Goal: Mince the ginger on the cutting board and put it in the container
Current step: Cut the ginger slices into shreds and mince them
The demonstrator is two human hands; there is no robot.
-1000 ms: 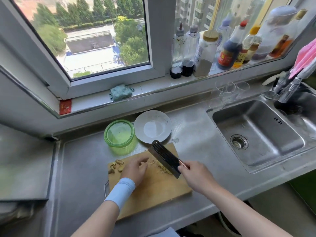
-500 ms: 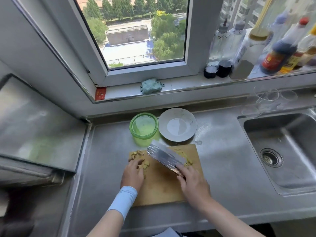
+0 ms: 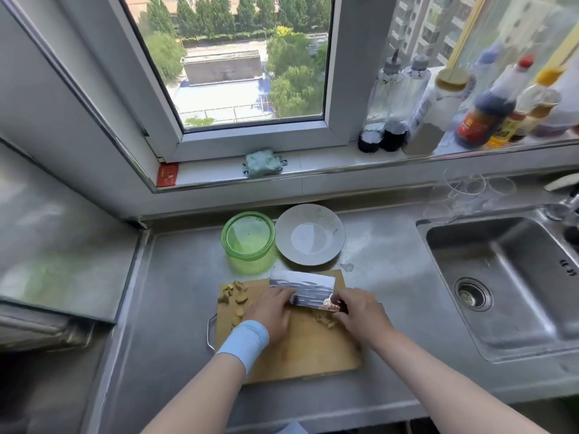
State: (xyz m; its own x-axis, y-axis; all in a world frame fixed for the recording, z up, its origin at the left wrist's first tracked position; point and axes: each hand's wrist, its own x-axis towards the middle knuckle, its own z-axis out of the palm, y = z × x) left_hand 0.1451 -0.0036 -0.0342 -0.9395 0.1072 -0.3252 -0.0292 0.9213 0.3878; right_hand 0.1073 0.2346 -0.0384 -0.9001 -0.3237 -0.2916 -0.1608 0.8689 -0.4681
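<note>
A wooden cutting board (image 3: 300,355) lies on the steel counter. Chunks of ginger (image 3: 233,294) sit at its far left corner, and a small heap of finer ginger (image 3: 324,321) lies under the cleaver's handle end. My right hand (image 3: 360,313) grips the handle of a wide cleaver (image 3: 305,288), whose blade lies tilted across the far part of the board. My left hand (image 3: 272,310) rests on the board, its fingers touching the blade's near left edge. A green translucent container (image 3: 249,241) stands just behind the board.
A white plate (image 3: 310,234) sits beside the container. A steel sink (image 3: 507,277) lies to the right, with clear glasses (image 3: 470,191) behind it. Bottles (image 3: 482,111) and a green cloth (image 3: 263,162) line the windowsill. A raised steel surface (image 3: 56,245) stands at left.
The cleaver has swung round from a diagonal to lie across the board's far part. My left hand moved right from the ginger chunks to the blade. The camera shifted.
</note>
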